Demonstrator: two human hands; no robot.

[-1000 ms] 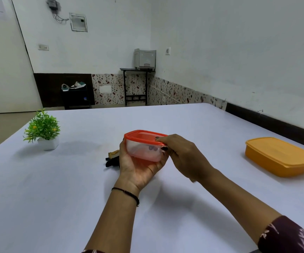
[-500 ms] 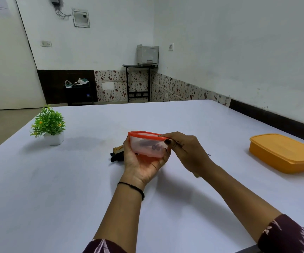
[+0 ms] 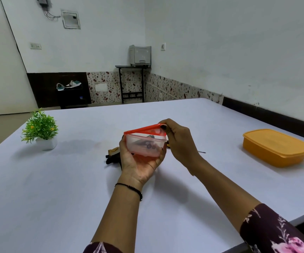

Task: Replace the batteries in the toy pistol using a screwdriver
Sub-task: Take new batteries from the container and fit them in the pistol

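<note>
Since half a second ago, the red lid had come up on its right side, while its left edge was still sitting on the rim of the small clear container. The right hand was pinching the raised right corner of the lid between thumb and fingertips, with the wrist bent and the forearm coming from the lower right. The left hand held the container from below, palm turned up, fingers and thumb curled round its walls, above the table and not resting on it. Some dark small things lay inside the container, too blurred to name.

The toy pistol, black and tan, lay on the white table just behind the left hand and partly hidden by it. The screwdriver lay on the table behind the right hand, with only its thin shaft showing clearly. A closed orange box stood well apart at the right, and a small potted plant at the left. In the far corner of the room a grey printer stood on a dark stand.
</note>
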